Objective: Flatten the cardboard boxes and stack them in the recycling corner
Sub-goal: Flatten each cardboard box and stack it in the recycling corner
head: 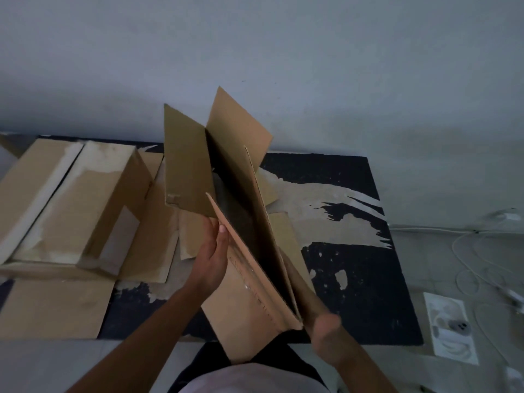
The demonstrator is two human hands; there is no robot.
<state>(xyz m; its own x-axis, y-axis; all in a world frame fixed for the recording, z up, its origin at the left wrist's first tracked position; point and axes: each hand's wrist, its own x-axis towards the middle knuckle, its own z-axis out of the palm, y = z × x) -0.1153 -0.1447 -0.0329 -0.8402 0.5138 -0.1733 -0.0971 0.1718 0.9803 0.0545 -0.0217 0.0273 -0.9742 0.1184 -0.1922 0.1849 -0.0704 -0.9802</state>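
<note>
Box: half collapsed, raised over the dark mat, between my two palms so its sides fold together.
Left grip: released, straight fingers press the side panel.
Right grip: blurred at the opposite panel; I cannot tell its state.

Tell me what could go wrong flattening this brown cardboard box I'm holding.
The half-folded brown cardboard box may spring open or slip: your left grip only presses flat against its side. Its raised flaps could knock the unflattened cardboard box on the left. White floor cables at right could trip you.
</note>
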